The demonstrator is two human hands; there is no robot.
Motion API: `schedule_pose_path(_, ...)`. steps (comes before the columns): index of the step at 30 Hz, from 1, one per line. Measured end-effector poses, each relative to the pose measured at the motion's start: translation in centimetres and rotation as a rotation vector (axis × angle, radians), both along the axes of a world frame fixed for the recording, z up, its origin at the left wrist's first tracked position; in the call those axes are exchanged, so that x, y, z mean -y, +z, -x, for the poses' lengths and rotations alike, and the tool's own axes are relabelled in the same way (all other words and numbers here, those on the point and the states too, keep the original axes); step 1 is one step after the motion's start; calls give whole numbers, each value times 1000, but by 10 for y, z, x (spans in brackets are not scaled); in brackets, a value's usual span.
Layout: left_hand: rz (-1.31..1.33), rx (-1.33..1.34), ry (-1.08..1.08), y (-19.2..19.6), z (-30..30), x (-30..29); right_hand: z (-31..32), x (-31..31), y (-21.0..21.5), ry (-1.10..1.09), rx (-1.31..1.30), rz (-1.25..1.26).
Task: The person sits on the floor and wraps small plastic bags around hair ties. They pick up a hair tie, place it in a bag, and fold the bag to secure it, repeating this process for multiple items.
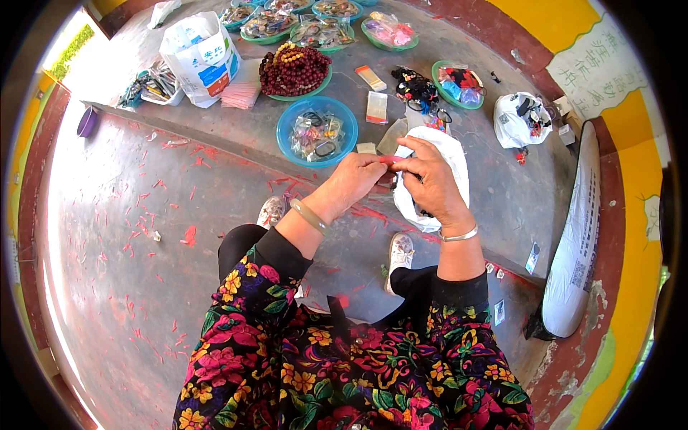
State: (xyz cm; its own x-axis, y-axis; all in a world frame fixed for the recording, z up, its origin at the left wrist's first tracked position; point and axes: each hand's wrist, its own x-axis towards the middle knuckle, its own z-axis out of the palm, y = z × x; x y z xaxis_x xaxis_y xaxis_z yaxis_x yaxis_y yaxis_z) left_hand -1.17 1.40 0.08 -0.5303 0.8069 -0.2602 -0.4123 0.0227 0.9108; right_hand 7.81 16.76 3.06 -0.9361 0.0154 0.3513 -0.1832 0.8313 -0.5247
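Note:
My left hand (355,178) and my right hand (434,180) meet in front of me, fingertips pinched together. Something small and reddish shows between them, but the fingers hide most of it and I cannot make out its kind. Just below and behind my right hand lies an open white plastic bag (457,159) with dark items inside. A blue plastic basket (282,134) stands beyond my left hand, holding small clear packets. A small pale box (366,148) sits right behind the fingertips.
Dark red bead strings (292,75) fill a green basket. Two flat boxes (377,107), black hair bands (414,87) and a pink-filled bowl (408,44) lie farther back. A white bag (514,132) stands right, near a long white sack (573,236). Red scraps litter the floor.

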Motion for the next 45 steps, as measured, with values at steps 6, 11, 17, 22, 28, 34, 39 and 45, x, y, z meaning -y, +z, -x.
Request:
schedule_pose_path(6,-3,7,-10,-6,0,-2,1,-2,-4,20,13,-24)
schedule_pose_path(11,21,13,-5,1,1,0,0,2,3,-32,-16,79)
schedule_pose_path(17,32,-23,-30,-5,0,-2,1,-1,-4,37,47,57)
schedule_pose_path(22,15,1,-37,-5,1,-1,0,0,0,32,68,119)
schedule_pose_path(28,-8,28,-36,0,0,0,1,-2,-1,41,116,214)
schedule_pose_path(34,-17,29,-49,-6,2,1,1,-1,-2,41,105,190)
schedule_pose_path(39,-30,36,-42,-6,1,1,1,-2,-2,51,111,122)
schedule_pose_path(45,25,10,-63,-5,1,1,1,-2,-2,86,162,124)
